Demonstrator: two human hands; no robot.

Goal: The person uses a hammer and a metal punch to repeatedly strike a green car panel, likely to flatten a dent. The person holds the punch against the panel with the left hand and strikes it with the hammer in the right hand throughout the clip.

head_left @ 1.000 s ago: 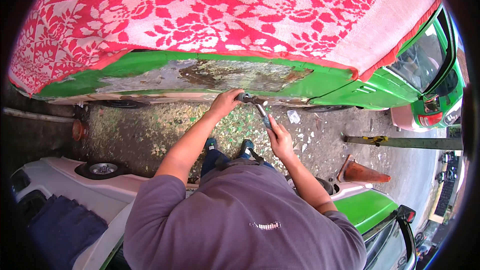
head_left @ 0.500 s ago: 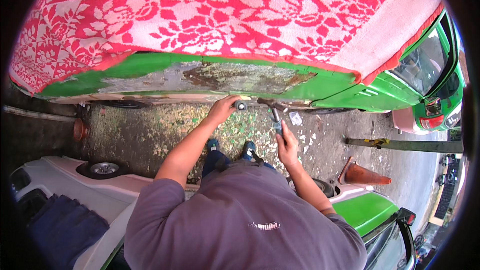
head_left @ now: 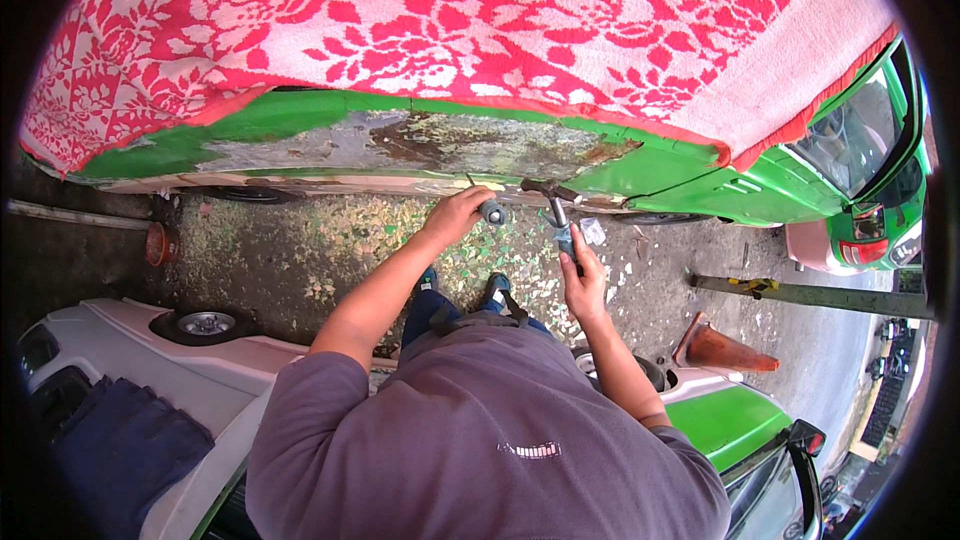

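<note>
My left hand [head_left: 455, 217] grips a short tool with a grey handle [head_left: 492, 211], its thin tip pointing up at the scraped, rusty strip [head_left: 420, 145] on the side of a green car [head_left: 700, 180]. My right hand [head_left: 582, 278] holds a hammer by its handle, the dark head [head_left: 545, 188] raised just right of the grey-handled tool and close to the car's lower edge. A red and white flowered blanket [head_left: 480, 20] covers the car above the bare strip.
Paint flakes litter the ground [head_left: 330, 240] under the car. An orange cone [head_left: 720, 348] lies at the right beside a yellow-marked bar [head_left: 800, 292]. A white car body with a wheel [head_left: 205, 322] is at the lower left, and a green one [head_left: 730, 420] at the lower right.
The hammer in my right hand has swung up and left, so its head now sits next to the tool in my left hand. My left hand has shifted slightly right along the strip.
</note>
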